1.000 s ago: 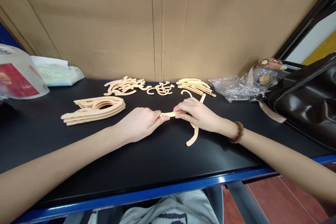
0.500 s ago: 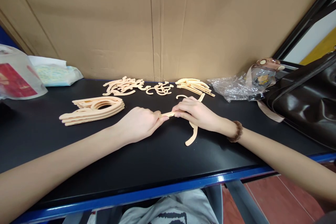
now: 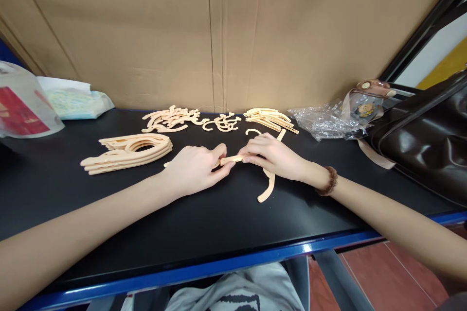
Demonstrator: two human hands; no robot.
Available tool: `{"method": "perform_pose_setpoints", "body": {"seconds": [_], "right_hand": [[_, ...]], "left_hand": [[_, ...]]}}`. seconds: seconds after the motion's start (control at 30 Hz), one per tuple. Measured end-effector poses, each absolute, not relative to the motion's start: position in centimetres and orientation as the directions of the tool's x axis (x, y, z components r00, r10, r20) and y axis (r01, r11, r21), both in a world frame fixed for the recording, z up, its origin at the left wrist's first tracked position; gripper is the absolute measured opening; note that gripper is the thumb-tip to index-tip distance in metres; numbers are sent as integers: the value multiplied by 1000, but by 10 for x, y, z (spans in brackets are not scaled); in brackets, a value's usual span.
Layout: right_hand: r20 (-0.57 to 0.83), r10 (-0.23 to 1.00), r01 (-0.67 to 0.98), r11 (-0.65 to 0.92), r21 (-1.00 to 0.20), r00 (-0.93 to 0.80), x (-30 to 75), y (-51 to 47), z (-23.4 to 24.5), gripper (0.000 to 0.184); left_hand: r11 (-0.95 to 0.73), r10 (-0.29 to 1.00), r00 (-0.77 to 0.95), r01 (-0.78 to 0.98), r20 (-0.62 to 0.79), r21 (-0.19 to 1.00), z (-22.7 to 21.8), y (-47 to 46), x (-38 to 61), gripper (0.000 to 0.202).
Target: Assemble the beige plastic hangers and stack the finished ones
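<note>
Low over the black table, my left hand point(image 3: 193, 170) and my right hand point(image 3: 275, 154) grip a beige clothes hanger point(image 3: 230, 159) from both sides. Its middle part shows between my fingertips. A curved hanger arm point(image 3: 269, 189) extends below my right palm, and a hook point(image 3: 252, 131) pokes out above those fingers. Beyond my left wrist, a small beige tip shows; my hand covers most of that piece. My left thumb is raised, while the other fingers stay curled. The joint itself is partly hidden.
Stacked beige hangers point(image 3: 127, 158) lie at the left. Along the cardboard wall point(image 3: 146, 34) are piles of curved parts point(image 3: 170, 119), small hooks point(image 3: 226, 122) and long arms point(image 3: 272, 119). Clear plastic wrap point(image 3: 321, 121) and a dark bag point(image 3: 423, 136) occupy the right; a tissue pack point(image 3: 80, 102) stands left.
My left hand has shifted slightly left and its thumb has lifted, exposing more of the hanger and a tip beyond the wrist. My right hand has hardly moved.
</note>
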State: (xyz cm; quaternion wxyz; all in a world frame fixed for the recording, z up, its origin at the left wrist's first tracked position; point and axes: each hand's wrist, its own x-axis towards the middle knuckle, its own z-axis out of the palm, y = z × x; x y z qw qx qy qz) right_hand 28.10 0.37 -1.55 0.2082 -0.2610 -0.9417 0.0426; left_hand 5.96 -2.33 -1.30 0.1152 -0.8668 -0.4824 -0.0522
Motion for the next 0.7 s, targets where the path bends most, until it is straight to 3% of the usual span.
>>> {"method": "perform_pose_setpoints", "body": {"seconds": [0.4, 0.53, 0.7], "right_hand": [[358, 526, 488, 850, -198, -772, 284, 3, -16, 28], [341, 530, 499, 848, -181, -776, 283, 3, -16, 23], [343, 533, 510, 845, -163, -774, 282, 3, -16, 22]], "left_hand": [[-596, 709, 649, 761, 275, -257, -18, -23, 55, 30], [-625, 685, 670, 742, 286, -241, -14, -25, 55, 20], [-685, 659, 690, 715, 300, -140, -6, -24, 55, 8]]}}
